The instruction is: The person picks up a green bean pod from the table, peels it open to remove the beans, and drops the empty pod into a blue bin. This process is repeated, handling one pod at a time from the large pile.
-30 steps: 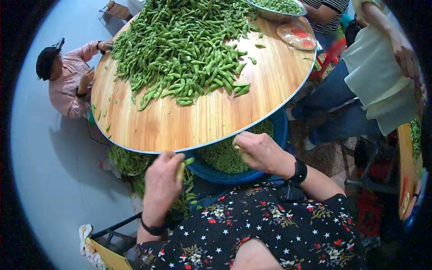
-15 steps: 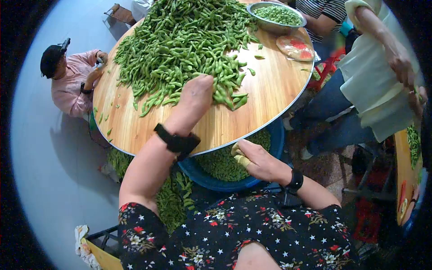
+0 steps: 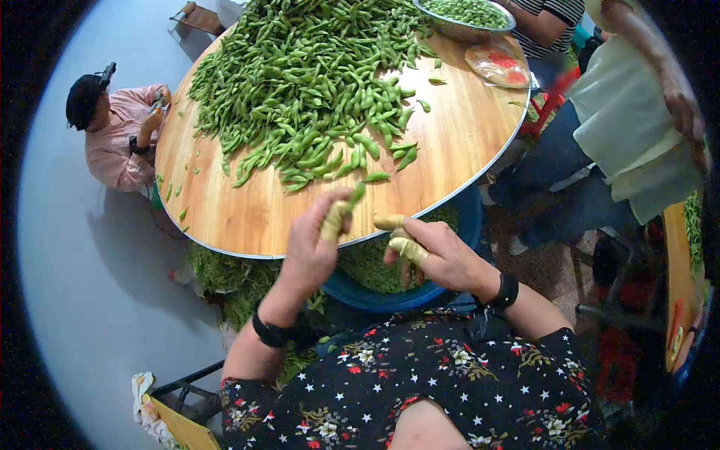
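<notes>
My left hand (image 3: 313, 238) is just over the table's near edge, pinching a green soybean pod (image 3: 358, 193) that points up and away between its fingertips. Facing it, my right hand (image 3: 442, 256) hangs over the blue tub, fingers apart and nothing visible in them. Yellow covers wrap some fingers of both hands. Beyond them lies a large heap of soybean pods (image 3: 300, 90) on the round wooden table (image 3: 450, 150). Partly hidden under the table edge, the blue tub (image 3: 375, 304) holds shelled green beans (image 3: 367, 274).
A metal bowl of shelled beans (image 3: 469, 13) stands at the table's back right beside a red-patterned round item (image 3: 496, 66). Empty-looking pods (image 3: 240, 277) lie heaped below at left. A person in pink (image 3: 124, 135) sits left; others are at the right.
My left hand has drawn back from the heap to the near edge with a soybean pod. My right hand's fingers have spread from a closed pose.
</notes>
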`<state>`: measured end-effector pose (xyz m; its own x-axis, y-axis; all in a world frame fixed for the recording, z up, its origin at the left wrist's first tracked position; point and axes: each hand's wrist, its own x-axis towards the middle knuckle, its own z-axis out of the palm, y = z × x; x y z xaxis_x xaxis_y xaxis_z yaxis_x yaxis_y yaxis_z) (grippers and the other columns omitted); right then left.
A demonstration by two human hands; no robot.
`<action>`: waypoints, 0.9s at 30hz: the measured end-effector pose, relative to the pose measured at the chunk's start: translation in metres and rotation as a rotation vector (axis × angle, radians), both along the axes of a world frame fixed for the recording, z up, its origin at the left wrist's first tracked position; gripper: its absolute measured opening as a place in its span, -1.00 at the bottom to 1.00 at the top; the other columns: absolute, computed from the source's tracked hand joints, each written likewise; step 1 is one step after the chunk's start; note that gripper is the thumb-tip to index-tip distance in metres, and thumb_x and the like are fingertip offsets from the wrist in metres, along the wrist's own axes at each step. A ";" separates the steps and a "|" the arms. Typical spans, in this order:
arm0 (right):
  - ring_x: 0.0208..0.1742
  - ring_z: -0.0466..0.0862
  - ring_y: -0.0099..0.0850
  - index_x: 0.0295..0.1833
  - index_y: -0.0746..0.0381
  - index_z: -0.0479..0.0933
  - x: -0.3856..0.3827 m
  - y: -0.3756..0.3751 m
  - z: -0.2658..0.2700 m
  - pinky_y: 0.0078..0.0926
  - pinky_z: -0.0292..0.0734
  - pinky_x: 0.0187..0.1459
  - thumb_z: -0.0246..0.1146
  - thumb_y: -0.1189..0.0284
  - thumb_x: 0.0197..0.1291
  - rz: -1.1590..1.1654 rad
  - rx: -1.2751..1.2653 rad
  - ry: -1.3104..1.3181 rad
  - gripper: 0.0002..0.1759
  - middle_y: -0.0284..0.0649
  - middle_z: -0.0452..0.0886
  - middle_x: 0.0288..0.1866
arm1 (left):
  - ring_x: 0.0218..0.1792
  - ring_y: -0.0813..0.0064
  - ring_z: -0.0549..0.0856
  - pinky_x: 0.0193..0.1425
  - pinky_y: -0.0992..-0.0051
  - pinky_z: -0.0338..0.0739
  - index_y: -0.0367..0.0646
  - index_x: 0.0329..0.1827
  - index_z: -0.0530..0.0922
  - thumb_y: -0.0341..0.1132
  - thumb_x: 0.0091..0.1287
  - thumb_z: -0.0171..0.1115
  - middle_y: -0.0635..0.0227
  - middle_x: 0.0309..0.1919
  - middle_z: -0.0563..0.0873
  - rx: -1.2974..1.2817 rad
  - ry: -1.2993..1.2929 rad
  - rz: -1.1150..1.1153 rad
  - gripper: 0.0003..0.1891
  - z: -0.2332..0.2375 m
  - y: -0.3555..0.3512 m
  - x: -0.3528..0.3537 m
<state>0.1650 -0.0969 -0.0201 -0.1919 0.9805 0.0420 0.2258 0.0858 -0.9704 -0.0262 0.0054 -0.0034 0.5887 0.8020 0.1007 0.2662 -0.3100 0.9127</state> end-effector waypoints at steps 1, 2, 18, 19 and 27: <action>-0.51 0.61 -0.32 0.17 0.34 0.41 -0.002 0.000 0.003 -0.39 0.52 -0.44 0.03 0.37 0.38 -0.059 -0.069 0.184 -0.64 -0.19 0.60 -0.35 | -0.44 0.65 0.47 -0.32 0.60 0.41 -0.19 0.14 0.51 -0.37 0.48 -0.04 0.47 -0.51 0.51 -0.113 -0.037 -0.020 -0.73 -0.003 -0.011 0.002; -0.58 0.56 -0.50 0.16 0.34 0.37 -0.004 -0.001 0.006 -0.50 0.45 -0.57 -0.03 0.36 0.42 -0.047 -0.170 0.325 -0.66 -0.26 0.57 -0.36 | -0.45 0.66 0.44 -0.33 0.61 0.39 -0.18 0.21 0.50 -0.39 0.47 -0.04 0.48 -0.51 0.50 -0.138 -0.050 -0.041 -0.70 -0.005 -0.019 0.005; -0.66 0.51 -0.55 0.14 0.24 0.28 -0.015 0.002 -0.004 -0.61 0.35 -0.67 -0.02 0.32 0.43 -0.104 -0.331 0.670 -0.71 -0.30 0.54 -0.42 | -0.39 0.34 0.65 -0.24 0.45 0.54 -0.19 0.27 0.48 -0.48 0.35 0.07 0.11 -0.28 0.70 0.274 -0.093 -0.051 -0.60 -0.025 -0.034 0.006; -0.64 0.53 -0.55 0.09 0.25 0.31 -0.014 0.003 -0.006 -0.59 0.38 -0.65 0.00 0.32 0.41 -0.113 -0.257 0.539 -0.73 -0.29 0.55 -0.43 | -0.39 0.34 0.65 -0.24 0.45 0.54 -0.19 0.27 0.48 -0.48 0.35 0.07 0.11 -0.28 0.70 0.273 -0.093 -0.050 -0.60 -0.023 -0.035 0.006; -0.39 0.63 -0.03 -0.11 0.35 0.35 -0.005 -0.001 0.004 -0.21 0.51 -0.35 0.09 0.38 0.28 -0.050 0.024 -0.090 -0.77 0.04 0.55 -0.43 | -0.35 0.08 0.58 -0.29 0.21 0.48 -0.23 -0.19 0.54 -0.48 0.11 0.19 0.17 -0.42 0.55 0.472 0.362 -0.126 -0.81 0.012 -0.037 -0.004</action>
